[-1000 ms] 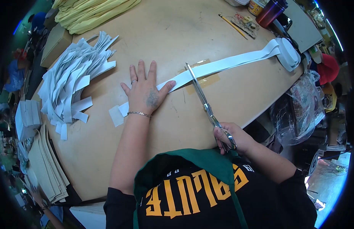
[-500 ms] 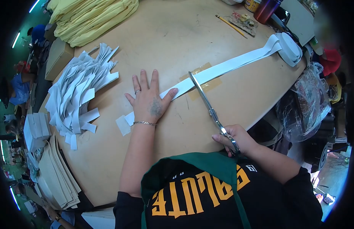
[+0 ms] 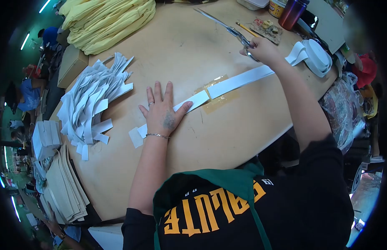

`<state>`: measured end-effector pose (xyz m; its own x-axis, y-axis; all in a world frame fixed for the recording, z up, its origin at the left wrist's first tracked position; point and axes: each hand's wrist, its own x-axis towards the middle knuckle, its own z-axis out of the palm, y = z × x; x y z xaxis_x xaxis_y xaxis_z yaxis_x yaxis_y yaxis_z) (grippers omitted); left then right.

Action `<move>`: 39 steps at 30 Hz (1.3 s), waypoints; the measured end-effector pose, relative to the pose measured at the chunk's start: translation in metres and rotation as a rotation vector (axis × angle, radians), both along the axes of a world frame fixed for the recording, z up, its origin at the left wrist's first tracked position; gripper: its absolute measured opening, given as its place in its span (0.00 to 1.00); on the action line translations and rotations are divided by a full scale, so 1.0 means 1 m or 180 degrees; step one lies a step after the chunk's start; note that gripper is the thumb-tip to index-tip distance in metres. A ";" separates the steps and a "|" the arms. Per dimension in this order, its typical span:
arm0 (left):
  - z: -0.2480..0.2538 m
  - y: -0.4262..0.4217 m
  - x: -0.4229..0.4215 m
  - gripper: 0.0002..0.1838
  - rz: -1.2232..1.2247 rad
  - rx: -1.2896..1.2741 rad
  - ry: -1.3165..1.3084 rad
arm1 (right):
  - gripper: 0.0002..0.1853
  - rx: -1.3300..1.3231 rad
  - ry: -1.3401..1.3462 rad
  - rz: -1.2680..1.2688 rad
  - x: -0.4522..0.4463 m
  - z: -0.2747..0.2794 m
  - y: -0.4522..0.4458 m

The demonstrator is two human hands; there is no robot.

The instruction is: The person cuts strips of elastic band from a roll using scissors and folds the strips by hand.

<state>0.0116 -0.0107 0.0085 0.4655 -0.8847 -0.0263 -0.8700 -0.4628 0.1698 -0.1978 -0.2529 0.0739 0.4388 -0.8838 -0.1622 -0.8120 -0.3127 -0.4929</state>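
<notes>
My left hand (image 3: 163, 114) lies flat, fingers spread, over a short white strip (image 3: 198, 100) on the table. A narrow gap over brown tape (image 3: 216, 106) parts this piece from a longer white strip (image 3: 243, 80). That longer strip runs under my right forearm to a white roll (image 3: 319, 58). My right hand (image 3: 266, 52) is closed around the handles of metal scissors (image 3: 233, 31), raised above the far part of the table with the blades pointing away to the left. A small pale square (image 3: 135, 137) sits by my left wrist.
Left of my left hand is a heap of cut white strips (image 3: 87, 102). Folded yellow cloth (image 3: 106, 21) lies at the back left. A pencil (image 3: 245, 30), a dark bottle (image 3: 292, 14) and a tub (image 3: 276, 7) stand or lie at the back right. Stacked beige sheets (image 3: 66, 187) are front left.
My right hand has swung up and away from near my body, carrying the scissors off the strip. A cut gap now shows in the strip. My left hand has stayed in place.
</notes>
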 end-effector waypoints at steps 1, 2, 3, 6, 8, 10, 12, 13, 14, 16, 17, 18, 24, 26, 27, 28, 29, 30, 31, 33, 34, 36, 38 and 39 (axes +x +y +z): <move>0.000 0.000 0.000 0.46 0.0002 0.0006 0.0005 | 0.19 -0.0224 0.0234 -0.0004 0.007 -0.013 -0.016; 0.000 0.000 0.000 0.46 0.0004 0.0017 0.0014 | 0.17 -0.0445 0.0470 -0.0011 0.014 -0.026 -0.029; 0.001 -0.001 0.000 0.46 0.0002 0.0014 0.0012 | 0.15 -0.0665 0.0705 -0.0023 0.020 -0.029 -0.033; 0.001 0.000 0.000 0.46 0.0004 0.0038 -0.0014 | 0.17 -0.1036 0.0886 -0.0099 0.024 -0.025 -0.028; -0.001 -0.001 0.000 0.46 -0.0004 0.0053 -0.0066 | 0.18 -0.1443 0.0140 0.0397 0.029 -0.027 0.000; -0.001 0.000 0.000 0.45 -0.0026 0.0045 -0.0102 | 0.19 -0.1100 -0.0801 0.1502 0.040 -0.029 0.049; -0.001 -0.001 -0.001 0.44 -0.0061 0.0044 -0.0135 | 0.20 -0.0447 -0.0626 0.2271 0.057 -0.027 0.091; -0.002 0.000 -0.001 0.43 -0.0056 0.0042 -0.0143 | 0.19 -0.0180 -0.0311 0.2445 0.063 -0.028 0.100; -0.003 0.000 0.000 0.42 -0.0031 0.0038 -0.0147 | 0.19 -0.0097 -0.0150 0.2444 0.066 -0.028 0.101; -0.006 0.001 0.003 0.41 -0.0002 -0.0097 -0.0097 | 0.19 0.0063 0.0196 0.2485 0.072 -0.026 0.102; -0.008 0.003 0.003 0.40 0.0027 -0.0171 -0.0057 | 0.18 0.0050 0.0334 0.2509 0.075 -0.025 0.104; -0.012 0.004 0.003 0.39 -0.0060 -0.0431 0.0021 | 0.17 0.0029 0.0474 0.2527 0.079 -0.023 0.105; -0.003 0.017 0.001 0.19 -0.1077 -0.1329 -0.0118 | 0.13 -0.0068 0.0693 0.2520 0.086 -0.025 0.110; -0.003 0.019 0.003 0.12 -0.1297 -0.1654 0.0375 | 0.13 -0.0036 0.0459 0.2520 0.083 -0.026 0.113; 0.001 0.022 0.004 0.10 -0.1231 -0.1479 0.0680 | 0.13 -0.0041 0.0283 0.2512 0.080 -0.026 0.116; 0.007 0.030 0.005 0.09 -0.1169 -0.1293 0.0990 | 0.14 -0.0038 0.0110 0.2497 0.076 -0.026 0.118; 0.014 0.037 0.008 0.08 -0.1109 -0.1092 0.1305 | 0.14 -0.0085 -0.0275 0.2553 0.072 -0.026 0.118; 0.026 0.042 0.019 0.08 -0.1219 -0.1219 0.0980 | 0.14 -0.0130 -0.0661 0.2603 0.068 -0.026 0.119; 0.036 0.050 0.038 0.08 -0.1319 -0.1340 0.0652 | 0.14 -0.0171 -0.1054 0.2654 0.065 -0.026 0.120; 0.053 0.072 0.102 0.07 -0.0944 -0.1406 0.0598 | 0.17 -0.0367 -0.1375 0.2325 0.046 -0.025 0.100; 0.068 0.082 0.132 0.09 -0.0870 -0.1560 0.0560 | 0.18 -0.0405 -0.1316 0.2131 0.034 -0.024 0.086; 0.105 0.101 0.201 0.10 -0.0179 -0.0813 0.0138 | 0.19 -0.0368 -0.0638 0.1996 0.013 -0.015 0.065; 0.111 0.105 0.233 0.11 -0.0152 -0.0842 -0.1060 | 0.18 -0.0234 -0.0357 0.1959 0.004 -0.018 0.060; 0.111 0.102 0.234 0.12 -0.0333 -0.1152 -0.1762 | 0.18 -0.0176 -0.0222 0.1925 0.003 -0.021 0.058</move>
<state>0.2459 0.0916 0.1197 0.2363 -0.8340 0.4986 -0.9106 -0.3691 -0.1859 -0.1952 -0.1945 0.0527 0.8735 -0.4809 -0.0758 -0.4488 -0.7349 -0.5084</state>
